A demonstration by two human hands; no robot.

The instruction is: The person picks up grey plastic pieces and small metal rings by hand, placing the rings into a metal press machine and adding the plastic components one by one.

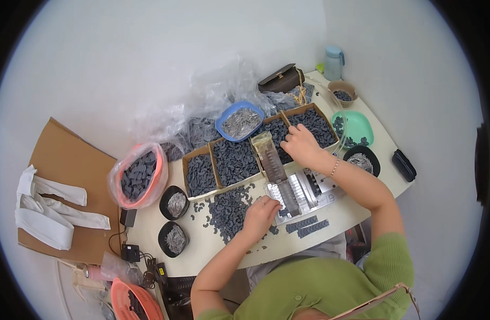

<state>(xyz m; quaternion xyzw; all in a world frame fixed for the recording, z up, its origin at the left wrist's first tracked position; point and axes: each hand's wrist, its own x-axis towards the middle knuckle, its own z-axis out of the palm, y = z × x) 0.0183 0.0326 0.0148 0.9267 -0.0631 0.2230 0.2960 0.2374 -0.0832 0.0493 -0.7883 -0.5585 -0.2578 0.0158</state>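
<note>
My left hand [260, 216] rests at the near left edge of a metal fixture [303, 192], thumb and fingers pinched together; what they hold, if anything, is too small to make out. My right hand [302, 146] is over a divided cardboard box [218, 181] full of small dark grey parts, its fingertips closed near a divider; I cannot see what is between them. A long clear plastic tray [271, 160] lies across the fixture and up over the box. Flat dark grey strips [313, 228] lie by the fixture's near edge.
Loose dark grey pieces [226, 213] are heaped left of my left hand. Black bowls [174, 202] of metal pins stand further left, beside a pink basket [162, 176]. Behind the box sits a blue tray [223, 130] of pins; at the right are a green tray [362, 125] and a black case [404, 165].
</note>
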